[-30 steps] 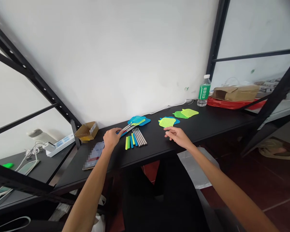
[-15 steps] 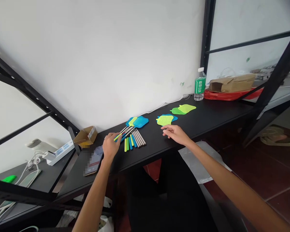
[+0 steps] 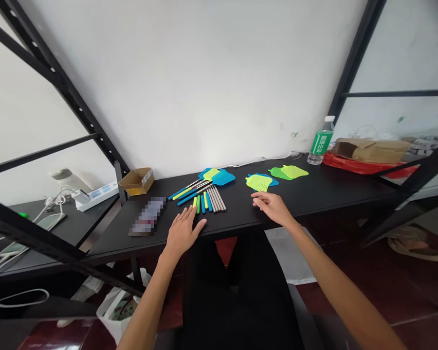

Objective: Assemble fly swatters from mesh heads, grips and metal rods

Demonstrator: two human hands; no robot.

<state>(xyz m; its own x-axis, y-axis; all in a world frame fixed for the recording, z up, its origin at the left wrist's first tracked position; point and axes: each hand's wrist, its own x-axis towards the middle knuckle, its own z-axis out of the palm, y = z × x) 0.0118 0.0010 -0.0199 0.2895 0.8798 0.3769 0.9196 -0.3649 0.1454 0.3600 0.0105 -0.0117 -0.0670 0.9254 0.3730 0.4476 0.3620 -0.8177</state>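
Slim silver metal rods [image 3: 216,199] lie on the black surface [image 3: 237,209] beside short, coloured grips [image 3: 203,203], probably light, stiff, inclined to roll; pinch mid-shaft. Left hand [image 3: 182,232] spreads unclenched near the grips; right hand [image 3: 273,206], loosely curled, empty, is beside a yellow-green perforated paddle [image 3: 259,183], likely flexible.

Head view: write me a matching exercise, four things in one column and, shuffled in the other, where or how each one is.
1. Bottle
2. Open cardboard box
3. Left hand
4. Metal rods

A. Palm down, fingers reaching the short coloured handles
B. Lying side by side, just right of those handles
C. Standing near the wall, with a green label
D. On the left part of the black tabletop, beyond the pixelated patch

Right pairs: 1-C, 2-D, 3-A, 4-B
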